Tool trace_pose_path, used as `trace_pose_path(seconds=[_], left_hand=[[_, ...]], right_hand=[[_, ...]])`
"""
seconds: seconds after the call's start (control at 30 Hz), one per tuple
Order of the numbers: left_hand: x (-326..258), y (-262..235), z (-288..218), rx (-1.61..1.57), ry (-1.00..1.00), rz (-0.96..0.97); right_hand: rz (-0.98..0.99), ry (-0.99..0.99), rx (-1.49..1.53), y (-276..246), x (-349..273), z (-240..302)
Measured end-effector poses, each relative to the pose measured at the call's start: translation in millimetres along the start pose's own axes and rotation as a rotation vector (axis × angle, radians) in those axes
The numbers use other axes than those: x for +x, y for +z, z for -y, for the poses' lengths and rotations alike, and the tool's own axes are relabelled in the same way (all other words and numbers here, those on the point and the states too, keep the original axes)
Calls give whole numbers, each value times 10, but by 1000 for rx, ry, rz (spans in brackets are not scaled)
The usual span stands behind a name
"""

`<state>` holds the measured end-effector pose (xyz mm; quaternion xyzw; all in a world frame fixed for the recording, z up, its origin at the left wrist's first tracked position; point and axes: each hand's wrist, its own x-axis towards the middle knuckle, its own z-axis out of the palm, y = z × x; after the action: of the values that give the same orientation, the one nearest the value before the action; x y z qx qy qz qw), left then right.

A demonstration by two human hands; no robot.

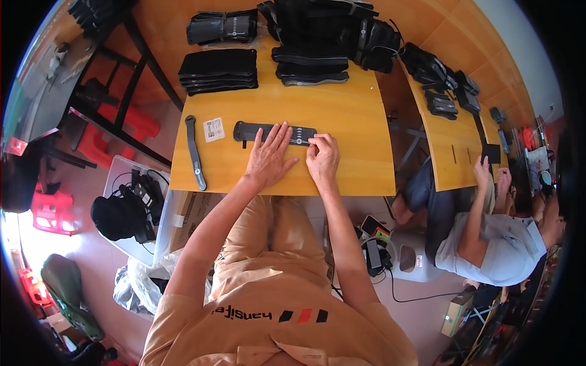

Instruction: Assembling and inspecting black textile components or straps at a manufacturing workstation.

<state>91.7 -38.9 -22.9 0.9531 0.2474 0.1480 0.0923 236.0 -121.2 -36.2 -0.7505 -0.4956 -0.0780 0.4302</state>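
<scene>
A wide black strap [245, 130] with pale printed marks lies crosswise on the yellow table [354, 110] in front of me. My left hand [270, 156] rests flat over its middle, fingers stretched out. At the strap's right end my right hand [323, 158] is closed, its thumb and fingertips pinching the edge. A small dark tab sticks out below the strap's left end. Farther left lies a narrow grey-black strap [193, 152] with a hole at its top, and beside it a white printed label [213, 130].
Stacks of folded black straps [218, 71], [311, 64] and a banded bundle [221, 27] line the table's back. On the right a co-worker [494, 244] handles a dark piece at another table [452, 140]. A white bin [160, 238] with black items stands at the left.
</scene>
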Motion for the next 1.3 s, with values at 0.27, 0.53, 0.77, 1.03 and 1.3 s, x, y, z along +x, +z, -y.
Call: trace_pose_path(seconds=[0.27, 0.53, 0.77, 1.03, 1.3], left_hand=[[-74, 30, 66, 38, -3, -46], [-216, -45, 311, 71, -200, -119], [-491, -459, 570, 115, -409, -275], [-1203, -750, 721, -36, -900, -303], [-1422, -761, 966, -765, -987, -359]], right_hand=[[193, -148, -118, 38, -79, 148], [180, -193, -111, 39, -54, 112], [200, -147, -65, -2, -63, 108], [76, -141, -69, -31, -75, 140], [-128, -105, 31, -136, -147, 299]])
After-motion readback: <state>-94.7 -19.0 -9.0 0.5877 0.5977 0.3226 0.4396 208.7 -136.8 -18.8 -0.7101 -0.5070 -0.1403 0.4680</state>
